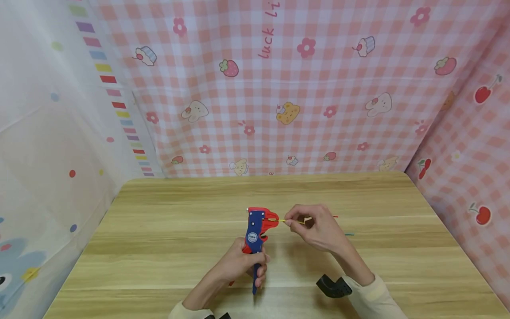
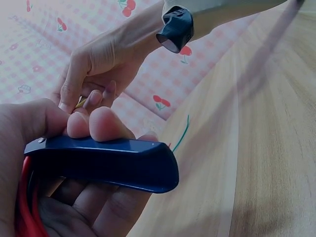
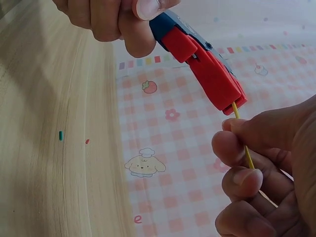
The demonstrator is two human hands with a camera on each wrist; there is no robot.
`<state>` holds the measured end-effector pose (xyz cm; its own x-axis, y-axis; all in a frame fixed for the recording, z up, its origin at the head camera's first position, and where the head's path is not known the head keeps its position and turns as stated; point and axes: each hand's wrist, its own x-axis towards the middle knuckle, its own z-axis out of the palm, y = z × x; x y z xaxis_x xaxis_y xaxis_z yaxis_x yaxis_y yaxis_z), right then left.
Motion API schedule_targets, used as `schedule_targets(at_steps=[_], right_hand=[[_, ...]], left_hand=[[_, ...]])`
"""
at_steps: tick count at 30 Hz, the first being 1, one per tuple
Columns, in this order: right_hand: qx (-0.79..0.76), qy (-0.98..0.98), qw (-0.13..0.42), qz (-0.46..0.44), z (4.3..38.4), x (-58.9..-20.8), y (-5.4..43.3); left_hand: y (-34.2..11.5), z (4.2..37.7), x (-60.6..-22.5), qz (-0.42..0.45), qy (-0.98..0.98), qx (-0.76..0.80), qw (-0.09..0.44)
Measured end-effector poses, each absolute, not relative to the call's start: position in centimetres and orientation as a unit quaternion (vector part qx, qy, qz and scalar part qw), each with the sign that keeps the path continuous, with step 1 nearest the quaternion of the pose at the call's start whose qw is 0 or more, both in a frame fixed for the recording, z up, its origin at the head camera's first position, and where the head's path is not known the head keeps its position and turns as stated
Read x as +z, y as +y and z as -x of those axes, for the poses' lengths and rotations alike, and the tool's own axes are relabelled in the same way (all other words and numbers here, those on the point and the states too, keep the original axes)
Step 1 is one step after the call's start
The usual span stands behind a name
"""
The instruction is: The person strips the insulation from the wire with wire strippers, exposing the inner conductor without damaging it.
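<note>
My left hand (image 1: pixel 241 262) grips a wire stripper (image 1: pixel 253 235) with a blue body and red head, held upright above the table. The blue handle (image 2: pixel 103 163) crosses the left wrist view with fingers wrapped about it. To the right of the tool, my right hand (image 1: pixel 318 229) pinches a thin yellow wire (image 3: pixel 236 110) between thumb and index finger. One end of this wire meets the tip of the red head (image 3: pixel 217 81). How far it reaches inside is hidden. The wire's other end runs back under the right fingers.
A green wire (image 1: pixel 349 234) and a red wire (image 1: pixel 335 216) lie on the wooden table (image 1: pixel 167 221) beyond the right hand. Small green (image 3: pixel 61 136) and red (image 3: pixel 87 141) bits also lie on it. Checked cloth (image 1: pixel 255 97) hangs along the back edge.
</note>
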<state>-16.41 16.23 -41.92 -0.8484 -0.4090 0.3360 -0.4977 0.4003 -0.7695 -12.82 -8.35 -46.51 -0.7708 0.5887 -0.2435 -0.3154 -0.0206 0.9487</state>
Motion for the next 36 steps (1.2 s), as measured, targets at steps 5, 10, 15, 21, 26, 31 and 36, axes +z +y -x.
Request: schedule_targets(at_steps=[5,10,15,21,26,31,36], right_hand=[[0.476,-0.835,0.059,-0.27,16.47,-42.07,16.27],[0.484,-0.83,0.065,-0.27,16.51,-42.18,16.32],[0.485,-0.829,0.067,-0.27,16.53,-42.18,16.39],[0.479,-0.832,0.069,-0.27,16.6,-42.22,16.49],[0.477,-0.834,0.07,-0.269,16.63,-42.22,16.58],[0.478,-0.834,0.075,-0.266,16.64,-42.18,16.44],[0.479,-0.832,0.079,-0.267,16.68,-42.39,16.15]], left_hand=[[-8.34,12.84,-46.46,-0.109,0.621,0.706,0.322],[-8.33,12.89,-46.43,-0.109,0.619,0.707,0.324],[-8.31,12.9,-46.43,-0.108,0.622,0.706,0.322],[-8.31,12.79,-46.32,-0.108,0.626,0.702,0.322],[-8.05,12.47,-46.11,-0.103,0.625,0.71,0.309],[-7.61,12.39,-46.21,-0.076,0.634,0.723,0.264],[-7.77,12.66,-46.61,-0.056,0.639,0.726,0.247]])
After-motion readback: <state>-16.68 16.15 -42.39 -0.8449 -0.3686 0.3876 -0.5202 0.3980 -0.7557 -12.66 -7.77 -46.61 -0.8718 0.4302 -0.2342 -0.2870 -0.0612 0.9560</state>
